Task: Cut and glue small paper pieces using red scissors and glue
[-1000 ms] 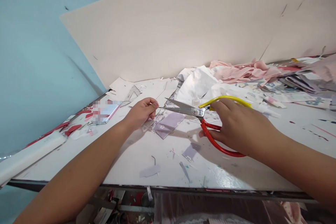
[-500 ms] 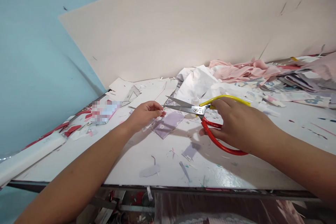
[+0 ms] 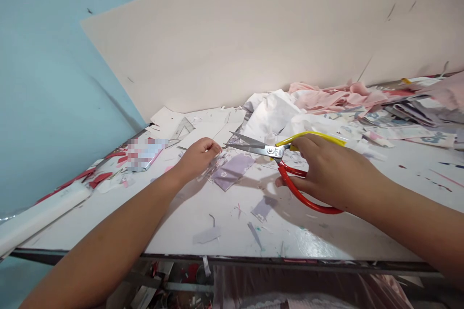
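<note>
My right hand [image 3: 326,169] grips a pair of scissors [image 3: 270,150] with one yellow and one red handle. Their blades are parted and point left, just right of my left fingertips. My left hand [image 3: 199,157] is closed, thumb against the curled fingers, above the table; what the fingers hold, if anything, is too small to make out. Below and between the hands lies a lilac fabric piece [image 3: 233,171] with small white flowers. A smaller lilac scrap [image 3: 264,208] rests nearer the table's front edge.
White cloth [image 3: 273,113] and crumpled pink fabric [image 3: 333,97] are heaped at the back. A set square [image 3: 182,130] lies at back left, near a partly blurred phone-like object [image 3: 154,154]. A white roll [image 3: 47,215] lies along the left edge. A pale board [image 3: 253,34] leans behind.
My left hand has drawn slightly left and up, away from the blade tips. The scissors and my right hand have hardly moved.
</note>
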Motion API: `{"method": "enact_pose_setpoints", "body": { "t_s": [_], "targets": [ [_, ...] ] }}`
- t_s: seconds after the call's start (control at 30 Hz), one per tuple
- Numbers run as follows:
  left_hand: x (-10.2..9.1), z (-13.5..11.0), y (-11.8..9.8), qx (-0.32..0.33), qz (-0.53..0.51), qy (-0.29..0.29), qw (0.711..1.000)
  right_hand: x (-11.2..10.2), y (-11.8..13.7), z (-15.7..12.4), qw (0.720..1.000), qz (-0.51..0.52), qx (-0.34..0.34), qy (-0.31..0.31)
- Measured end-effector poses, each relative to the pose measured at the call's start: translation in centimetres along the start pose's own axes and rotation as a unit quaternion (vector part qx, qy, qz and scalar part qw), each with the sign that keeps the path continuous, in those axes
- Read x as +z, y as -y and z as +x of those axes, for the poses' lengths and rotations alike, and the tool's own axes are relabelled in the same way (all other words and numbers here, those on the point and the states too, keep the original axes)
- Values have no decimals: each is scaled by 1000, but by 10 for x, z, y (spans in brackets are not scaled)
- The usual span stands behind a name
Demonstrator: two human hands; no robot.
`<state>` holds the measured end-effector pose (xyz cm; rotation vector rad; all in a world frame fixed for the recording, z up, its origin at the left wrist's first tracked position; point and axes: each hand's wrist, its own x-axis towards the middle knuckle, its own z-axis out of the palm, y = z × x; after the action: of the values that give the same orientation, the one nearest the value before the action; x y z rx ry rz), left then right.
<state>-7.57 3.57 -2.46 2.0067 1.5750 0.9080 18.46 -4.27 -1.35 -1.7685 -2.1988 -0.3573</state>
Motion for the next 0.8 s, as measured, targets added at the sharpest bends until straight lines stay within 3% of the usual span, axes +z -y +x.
{"method": "enact_pose_setpoints", "body": {
  "t_s": [0.07,0.2,0.4,0.5,0.6,0.8],
  "targets": [
    [-3,1,-1,47,115,-19,992,0,0,0,1000,1,-3,-1],
    [-11,6,4,116,293,-87,945,0,1,-2,1000,-1,-14,5],
    [-9,6,9,143,285,-13,948,1,1,-3,1000,2,-19,13],
    [-2,-1,1,127,251,18,959,2,2,-2,1000,11,-13,21],
    [3,-8,-11,123,274,40,953,2,3,-1,999,25,3,34],
    [2,-10,-17,81,344,13,935,2,3,-1,998,47,11,43]
  ]
}}
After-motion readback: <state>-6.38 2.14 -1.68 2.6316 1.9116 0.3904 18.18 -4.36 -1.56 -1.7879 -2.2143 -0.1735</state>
